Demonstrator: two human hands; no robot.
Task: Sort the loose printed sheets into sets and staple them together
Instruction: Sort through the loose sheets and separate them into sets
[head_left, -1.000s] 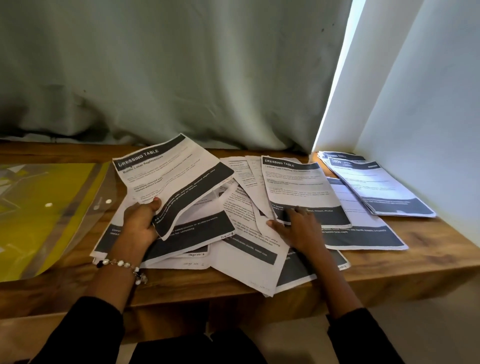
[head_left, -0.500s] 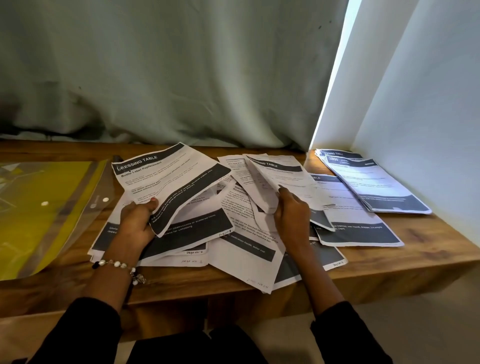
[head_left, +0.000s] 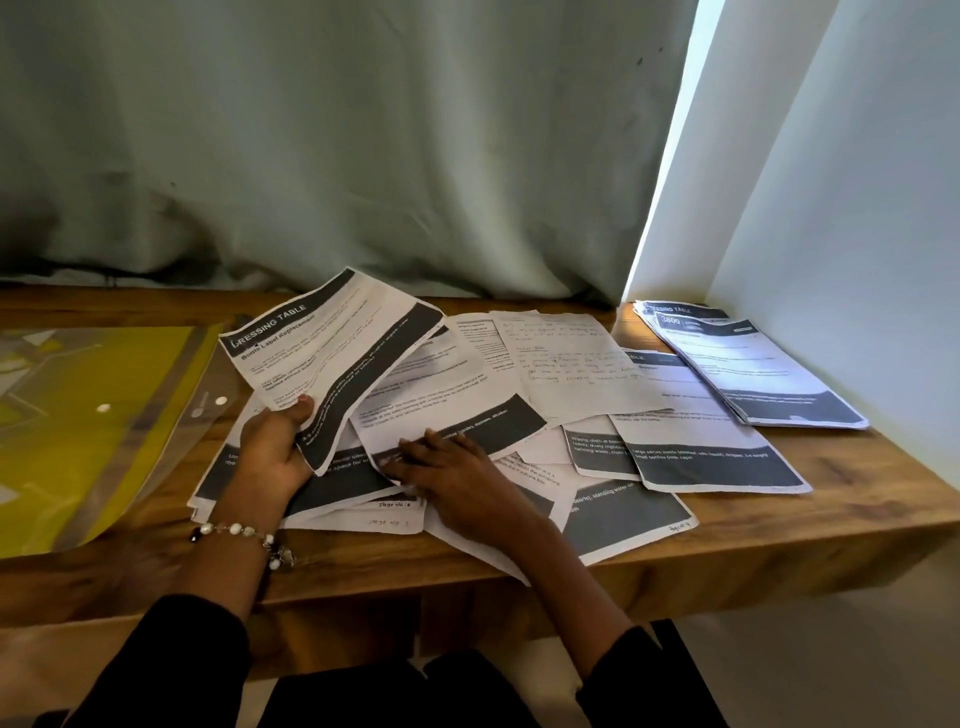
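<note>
Wooden desktop (head_left: 831, 525) of warm brown grain, thick front edge in shadow, spanning the view from the left to the right wall. Behind it, a pale grey-green curtain (head_left: 337, 145), hanging in soft folds down to the desk's rear edge, darker smudges low on the left. At the curtain's right edge, a narrow strip of bright daylight (head_left: 670, 150), spilling onto the back right corner of the wood. White wall (head_left: 872, 208) on the right, meeting the desk's end. Below the desk, pale floor (head_left: 821, 670), dim.
</note>
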